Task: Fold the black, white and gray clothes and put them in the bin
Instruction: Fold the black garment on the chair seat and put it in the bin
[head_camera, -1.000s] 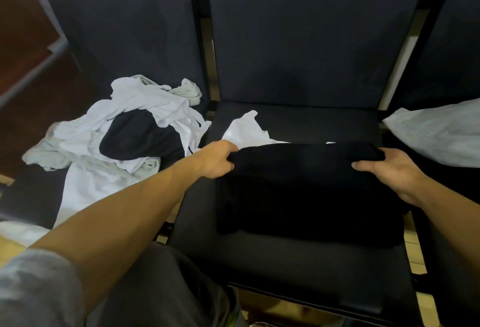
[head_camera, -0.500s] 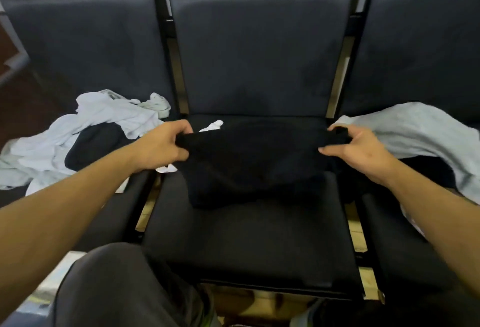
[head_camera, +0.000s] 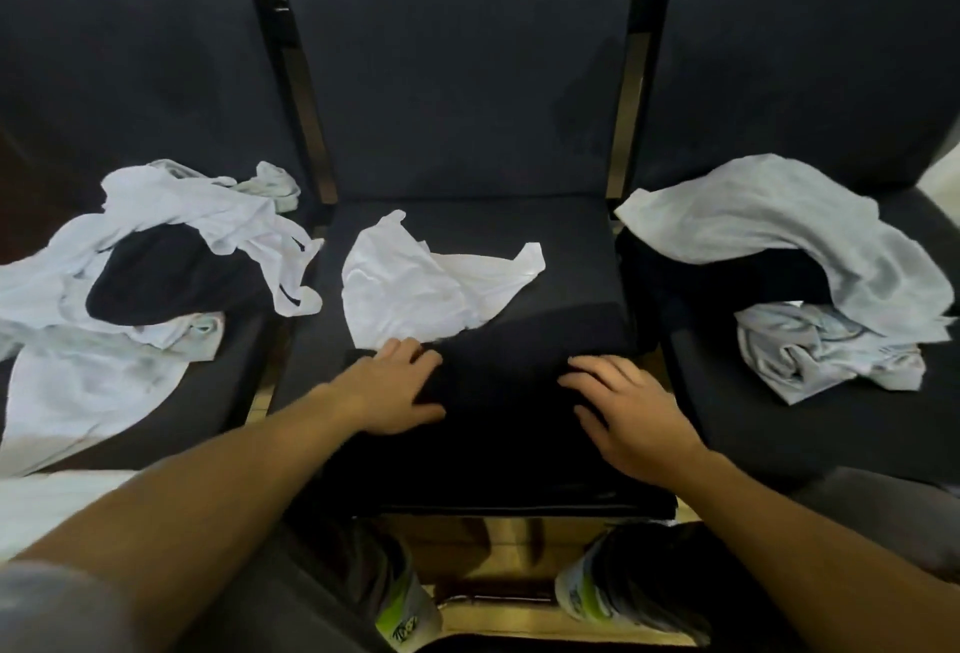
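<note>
1. Your left hand (head_camera: 392,385) and right hand (head_camera: 631,416) both lie flat on the black garment (head_camera: 498,408), fingers (head_camera: 410,348) straight and slightly spread, gripping nothing.
2. The garment sits on the middle seat (head_camera: 576,242), at its front edge and reaching toward the front right corner; it looks folded at least once.
3. Its long axis runs left to right across the seat, and your hands press it side by side, the left near its left end, the right nearer the middle. Neither is clearly closer to the next fold; any fold along that axis likely needs both.
4. A white shirt (head_camera: 421,283) lies just behind the garment, toward the seat's back edge, its near hem touching or slipping under the black cloth; I cannot tell which.
5. A loose pile (head_camera: 150,257) covers the left seat, another pile (head_camera: 810,278) the right seat.
6. No bin shows, so plan on turning to find it.
</note>
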{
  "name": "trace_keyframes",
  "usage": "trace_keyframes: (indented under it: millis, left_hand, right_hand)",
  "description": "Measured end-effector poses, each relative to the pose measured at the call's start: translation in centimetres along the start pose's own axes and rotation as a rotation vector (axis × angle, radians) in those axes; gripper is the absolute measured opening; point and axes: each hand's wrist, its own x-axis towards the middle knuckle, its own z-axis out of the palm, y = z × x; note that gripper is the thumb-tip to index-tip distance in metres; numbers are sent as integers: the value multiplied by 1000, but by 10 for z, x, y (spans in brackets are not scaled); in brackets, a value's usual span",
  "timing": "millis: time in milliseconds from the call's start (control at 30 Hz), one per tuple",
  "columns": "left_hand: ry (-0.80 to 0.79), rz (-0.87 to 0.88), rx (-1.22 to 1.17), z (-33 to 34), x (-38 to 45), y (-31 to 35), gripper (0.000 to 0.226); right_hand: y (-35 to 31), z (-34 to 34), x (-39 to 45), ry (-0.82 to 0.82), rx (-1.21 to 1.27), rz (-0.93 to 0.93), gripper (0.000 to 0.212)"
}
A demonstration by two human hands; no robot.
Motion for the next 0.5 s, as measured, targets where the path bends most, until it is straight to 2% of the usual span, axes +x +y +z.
trace_keyframes:
  millis: [67, 167, 333, 500]
  left_hand:
    - [-31, -75, 72, 14, 7, 7, 99]
    - [-5, -159, 59, 24, 17, -1, 120]
    - [-71, -207, 16, 20, 46, -25, 140]
    - [-114, -139, 52, 3, 63, -49, 150]
  right_hand:
    - [-2, 14, 3, -62, -38, 108, 58]
    - [0, 30, 3, -81, -147, 154, 63]
    - [-4, 37, 27, -92, -180, 146, 67]
    - [-2, 31, 51, -106, -185, 174, 81]
